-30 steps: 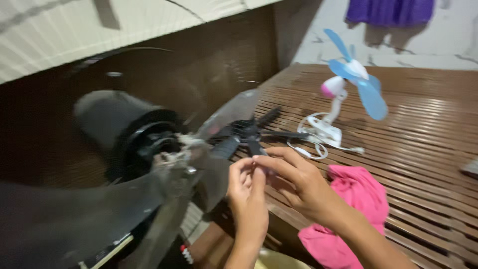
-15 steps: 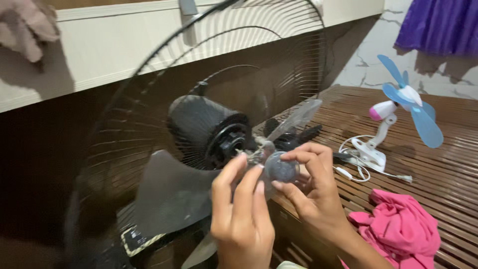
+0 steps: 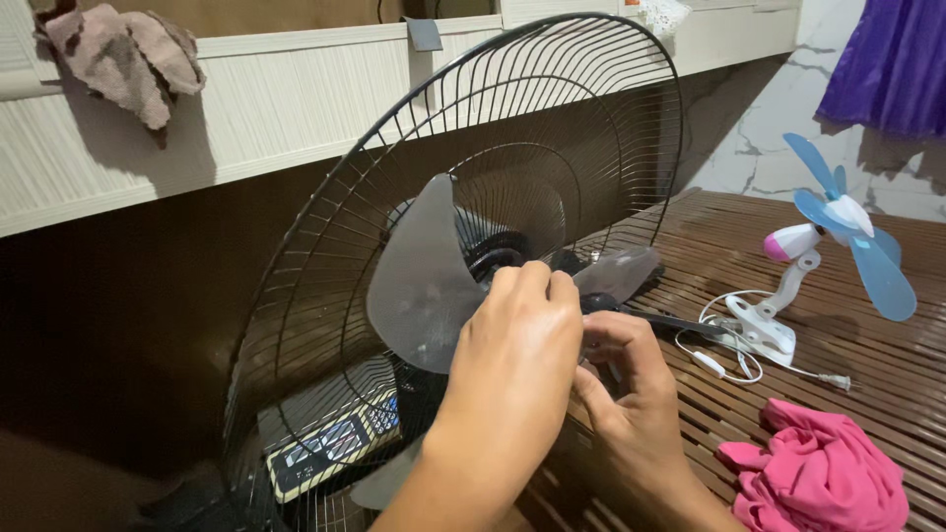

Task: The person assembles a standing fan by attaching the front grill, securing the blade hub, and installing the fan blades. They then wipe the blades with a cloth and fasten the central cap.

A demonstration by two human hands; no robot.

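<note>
Thin black metal wire on the fan guard [image 3: 325, 246], slightly glossy. Translucent grey plastic on the fan blade [image 3: 419, 281], smooth, dulled with dust. Dark brown wooden slats across the bench [image 3: 887, 340], smooth with a low sheen. Glossy white, pink and blue plastic on the small fan [image 3: 838, 236]. Soft, crumpled pink cloth [image 3: 823, 483], matt. Rough brownish rag [image 3: 123, 54] on the ledge. Purple fabric [image 3: 892, 64], smooth and matt. Ribbed whitish panel [image 3: 246, 108], matt.
</note>
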